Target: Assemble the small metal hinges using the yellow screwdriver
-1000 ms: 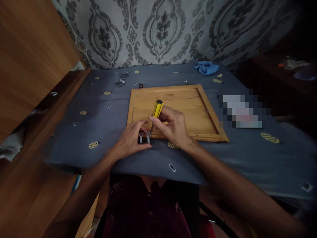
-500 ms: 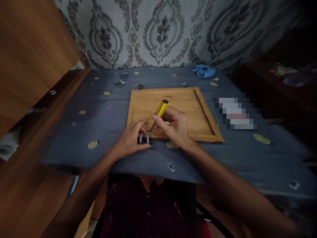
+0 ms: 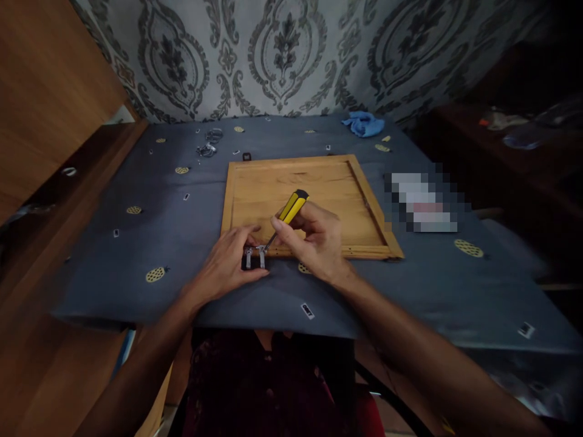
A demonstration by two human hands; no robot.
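A shallow wooden framed panel (image 3: pixel 291 182) lies on the cloth-covered table. At its near left edge sits a small black piece with metal strips (image 3: pixel 255 258), and my left hand (image 3: pixel 231 258) grips it between thumb and fingers. My right hand (image 3: pixel 316 237) holds a screwdriver with a yellow and black handle (image 3: pixel 293 206). The screwdriver is tilted, its shaft pointing down and left, with the tip at the right metal strip on the frame's edge.
Metal pieces (image 3: pixel 207 149) lie at the back left, and a small black piece (image 3: pixel 246 156) is behind the panel. A blue cloth (image 3: pixel 364 124) rests at the back right. A pixelated object (image 3: pixel 423 203) lies right of the panel. Wooden furniture (image 3: pixel 54 91) stands at left.
The screwdriver is tilted further over, and its tip is now close against the right metal strip. The whole view has shifted slightly. My left hand keeps its grip.
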